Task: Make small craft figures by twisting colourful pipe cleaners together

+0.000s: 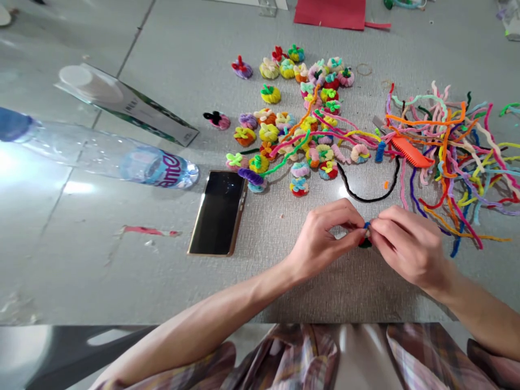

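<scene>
My left hand [323, 235] and my right hand [412, 246] meet near the front of the table. Both are closed in a pinch on a small pipe-cleaner ornament [366, 244], of which a blue bit and a dark lower part show; fingertips cover the rest. Just beyond the hands, a black pipe cleaner [368, 200] lies in a curve. To the right is a tangled heap of loose pipe cleaners [459, 173] in many colours. Several finished round pipe-cleaner ornaments [268, 131] are grouped beyond my left hand.
An orange-handled cutter [410, 151] lies at the heap's left side. Left of my hands are a phone [217, 214], a clear plastic bottle [101, 154] and an upright carton [134, 108]. Red paper [330, 13] lies at the far edge.
</scene>
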Demonstrator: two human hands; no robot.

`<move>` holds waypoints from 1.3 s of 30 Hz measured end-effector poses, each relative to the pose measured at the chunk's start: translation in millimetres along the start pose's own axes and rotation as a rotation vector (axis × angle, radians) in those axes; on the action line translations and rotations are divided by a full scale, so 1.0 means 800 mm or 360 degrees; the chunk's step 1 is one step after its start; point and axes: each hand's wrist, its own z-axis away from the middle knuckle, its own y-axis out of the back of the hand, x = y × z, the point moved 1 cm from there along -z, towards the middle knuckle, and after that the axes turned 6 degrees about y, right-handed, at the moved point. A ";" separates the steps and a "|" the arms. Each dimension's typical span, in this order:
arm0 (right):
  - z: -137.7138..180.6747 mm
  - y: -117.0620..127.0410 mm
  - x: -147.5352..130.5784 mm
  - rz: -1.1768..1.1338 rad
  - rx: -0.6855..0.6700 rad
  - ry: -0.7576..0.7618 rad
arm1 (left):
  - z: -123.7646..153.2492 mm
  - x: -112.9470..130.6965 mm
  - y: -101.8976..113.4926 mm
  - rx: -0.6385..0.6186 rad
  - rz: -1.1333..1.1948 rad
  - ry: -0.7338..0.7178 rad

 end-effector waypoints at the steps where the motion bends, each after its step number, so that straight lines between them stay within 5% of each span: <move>1: 0.001 0.000 -0.004 0.0042 0.0011 0.0006 | 0.000 0.001 -0.001 0.0038 -0.0012 0.0020; 19: -0.004 0.001 -0.018 0.0097 0.0092 -0.0082 | 0.003 0.002 -0.007 0.0280 -0.0001 0.0098; 28: -0.003 -0.007 -0.019 -0.0249 0.0266 -0.0303 | 0.007 0.003 -0.012 0.0396 -0.0036 0.0138; 39: -0.004 -0.005 -0.015 0.0051 0.0208 -0.0165 | 0.006 0.004 -0.012 0.0349 0.0164 0.0230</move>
